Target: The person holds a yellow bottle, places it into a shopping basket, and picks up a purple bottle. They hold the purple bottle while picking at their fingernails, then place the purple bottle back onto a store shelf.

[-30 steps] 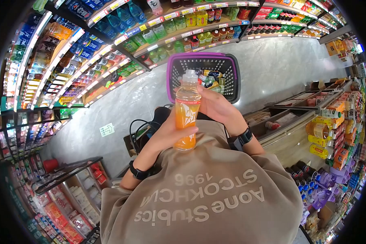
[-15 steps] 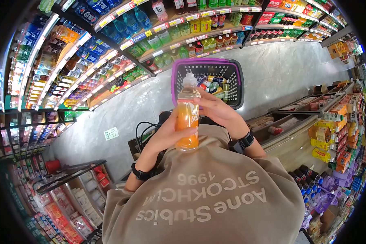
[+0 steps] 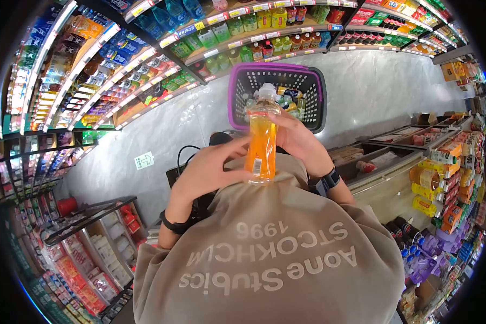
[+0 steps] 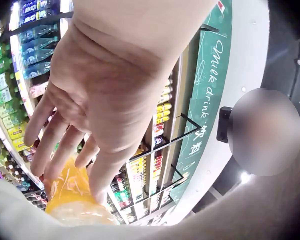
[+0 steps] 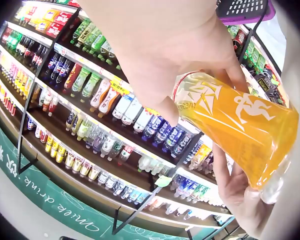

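Fingers loosely extended and not gripping, my left hand [image 3: 202,167] is beside the orange bottle [image 3: 262,146], which is between both hands in front of the shirt [image 3: 275,270]; my right hand [image 3: 302,146] grasps its upper part. I'd hold firm there, letting the left turn the base gently.

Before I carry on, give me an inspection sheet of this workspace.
Surface: glossy grey floor with an arrow sign.
Job's things: orange drink bottle, capped, held before the brown shirt; purple-rimmed basket beyond it.
Clutter: packaged drinks inside the basket.
Hands: right hand grips the bottle's upper part; left hand, fingers loosely spread, at its lower part.
Cables: black loop near the left hand, possibly a cable.
Surroundings: stocked drink shelves ahead; display bins to the right.
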Demonstrator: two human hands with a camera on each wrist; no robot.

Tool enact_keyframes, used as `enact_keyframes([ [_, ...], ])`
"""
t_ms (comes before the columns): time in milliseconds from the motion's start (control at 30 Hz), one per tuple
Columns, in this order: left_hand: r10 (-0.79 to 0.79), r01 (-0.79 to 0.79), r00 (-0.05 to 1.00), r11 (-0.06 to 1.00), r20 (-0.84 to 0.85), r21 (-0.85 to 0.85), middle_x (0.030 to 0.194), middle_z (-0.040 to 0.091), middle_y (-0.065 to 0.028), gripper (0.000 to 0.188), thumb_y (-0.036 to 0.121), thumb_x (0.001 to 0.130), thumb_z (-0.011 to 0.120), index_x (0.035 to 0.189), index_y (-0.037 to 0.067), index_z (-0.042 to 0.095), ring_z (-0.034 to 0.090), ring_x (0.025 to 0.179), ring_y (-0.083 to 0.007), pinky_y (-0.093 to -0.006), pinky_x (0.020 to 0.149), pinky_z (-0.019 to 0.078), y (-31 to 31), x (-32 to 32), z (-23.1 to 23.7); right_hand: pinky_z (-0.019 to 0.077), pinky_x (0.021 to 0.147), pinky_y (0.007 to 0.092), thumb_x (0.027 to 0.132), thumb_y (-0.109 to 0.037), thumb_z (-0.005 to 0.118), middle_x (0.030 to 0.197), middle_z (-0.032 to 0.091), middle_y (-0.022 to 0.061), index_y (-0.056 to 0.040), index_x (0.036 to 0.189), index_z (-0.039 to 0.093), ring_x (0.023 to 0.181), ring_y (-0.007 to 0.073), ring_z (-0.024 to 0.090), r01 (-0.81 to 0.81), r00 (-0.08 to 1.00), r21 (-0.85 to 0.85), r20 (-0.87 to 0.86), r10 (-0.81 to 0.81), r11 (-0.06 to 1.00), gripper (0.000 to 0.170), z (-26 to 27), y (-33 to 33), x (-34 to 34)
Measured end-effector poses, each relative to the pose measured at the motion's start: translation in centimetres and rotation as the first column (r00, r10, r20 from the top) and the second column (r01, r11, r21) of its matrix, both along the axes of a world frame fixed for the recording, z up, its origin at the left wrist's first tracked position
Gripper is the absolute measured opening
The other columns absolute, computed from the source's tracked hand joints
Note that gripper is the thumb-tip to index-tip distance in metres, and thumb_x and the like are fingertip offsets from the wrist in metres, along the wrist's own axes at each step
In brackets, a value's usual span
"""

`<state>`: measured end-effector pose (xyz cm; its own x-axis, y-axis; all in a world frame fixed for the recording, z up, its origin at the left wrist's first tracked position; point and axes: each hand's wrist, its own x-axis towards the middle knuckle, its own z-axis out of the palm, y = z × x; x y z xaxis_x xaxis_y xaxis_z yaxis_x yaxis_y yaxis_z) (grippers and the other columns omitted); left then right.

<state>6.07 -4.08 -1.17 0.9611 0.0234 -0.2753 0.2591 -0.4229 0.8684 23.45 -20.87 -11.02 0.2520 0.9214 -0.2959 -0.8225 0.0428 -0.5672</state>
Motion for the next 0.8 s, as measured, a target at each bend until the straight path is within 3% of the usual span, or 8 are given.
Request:
enact_keyframes([
  [133, -0.115, 0.093, 0.988, 0.976, 0.101, 0.198, 0.093, 0.071, -0.0065, 0.027, 0.021, 0.079, 0.081, 0.100, 0.006, 0.071, 0.068, 0.084, -0.0278, -0.0353, 0.077, 0.0523, 0.6, -0.2, 0.4, 0.0479, 0.106, 0.0402, 0.102, -0.027, 0.055, 0.143, 0.057, 0.0100, -0.0057, 0.147, 0.041, 0.126, 0.0214, 0.059, -0.002, 1.000, -0.004, -0.021, 0.002, 1.000, 0.052, 0.6, 0.0, 0.1],
  [267, -0.217, 0.176, 0.968, 0.946, 0.128, 0.272, 0.088, 0.070, -0.0052, 0.019, 0.018, 0.080, 0.079, 0.092, 0.006, 0.072, 0.066, 0.080, -0.0278, -0.0364, 0.073, 0.0503, 0.9, -0.2, -0.2, 0.0489, 0.104, 0.0403, 0.101, -0.026, 0.057, 0.143, 0.057, 0.0102, -0.0059, 0.147, 0.041, 0.124, 0.0231, 0.061, 0.021, 1.000, -0.005, -0.014, -0.021, 1.000, 0.053, 0.4, 0.2, 0.1],
  [367, -0.227, 0.170, 0.955, 0.946, 0.191, 0.275, 0.085, 0.069, -0.0048, 0.016, 0.017, 0.079, 0.080, 0.087, 0.006, 0.071, 0.065, 0.079, -0.0267, -0.0372, 0.073, 0.0497, 0.6, -0.5, -0.9, 0.0526, 0.087, 0.0363, 0.098, -0.023, 0.063, 0.119, 0.064, 0.0045, -0.0089, 0.135, 0.052, 0.107, 0.0176, 0.065, 0.024, 0.999, -0.020, -0.045, -0.024, 1.000, 0.041, 1.1, 0.3, -0.1],
  [800, -0.287, 0.192, 0.909, 0.931, 0.301, 0.309, 0.083, 0.068, -0.0025, 0.012, 0.016, 0.079, 0.079, 0.083, 0.008, 0.071, 0.063, 0.077, -0.0256, -0.0388, 0.077, 0.0494, 0.9, -0.6, -1.4, 0.0525, 0.088, 0.0381, 0.099, -0.022, 0.063, 0.122, 0.064, 0.0057, -0.0095, 0.139, 0.046, 0.110, 0.0187, 0.065, -0.004, 0.998, -0.071, -0.062, 0.000, 0.997, 0.045, 0.7, 0.5, -0.3],
])
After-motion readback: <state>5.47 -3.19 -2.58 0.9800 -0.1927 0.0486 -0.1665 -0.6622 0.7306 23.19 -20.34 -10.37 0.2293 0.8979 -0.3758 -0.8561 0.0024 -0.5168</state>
